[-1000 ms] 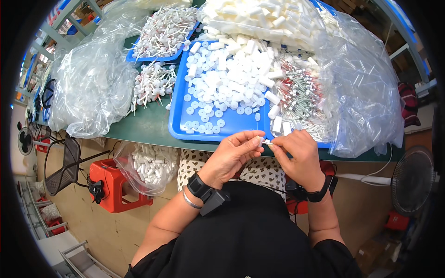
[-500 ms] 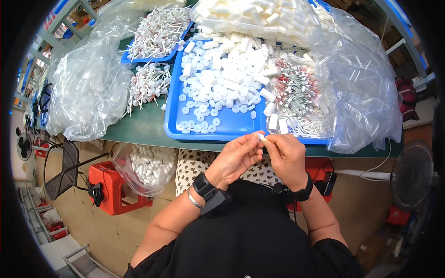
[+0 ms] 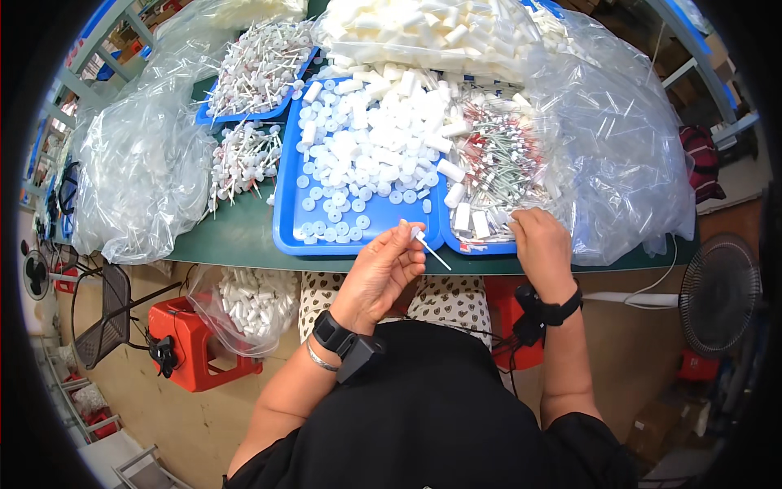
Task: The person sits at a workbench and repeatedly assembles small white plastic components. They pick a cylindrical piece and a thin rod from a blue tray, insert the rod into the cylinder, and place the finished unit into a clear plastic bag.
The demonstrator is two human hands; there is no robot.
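Observation:
Between the thumb and fingertips of my left hand (image 3: 381, 273) is a thin white stick with a translucent disc (image 3: 435, 253), its bare end slanting down to the right. My right hand (image 3: 544, 248) is at the front right of a blue tray (image 3: 487, 248), fingers curled together against the thin sticks (image 3: 501, 155) there; anything pinched in them is hidden. Those sticks are white, with red and greenish parts. In a larger blue tray (image 3: 399, 222), to the left, lie translucent discs (image 3: 334, 204) and white foam-like cylinders (image 3: 383, 98).
Stick-and-disc pieces fill a small blue tray (image 3: 252, 73) and form a loose heap (image 3: 243, 159) in front of it. Clear plastic bags (image 3: 142, 187) flank the trays. A large bag of cylinders (image 3: 432, 33) lies behind. A red stool (image 3: 183, 346) stands below left.
My hands have separated. The left stays near the tray edge with the stick and disc, while the right has moved right and forward to the pile of sticks.

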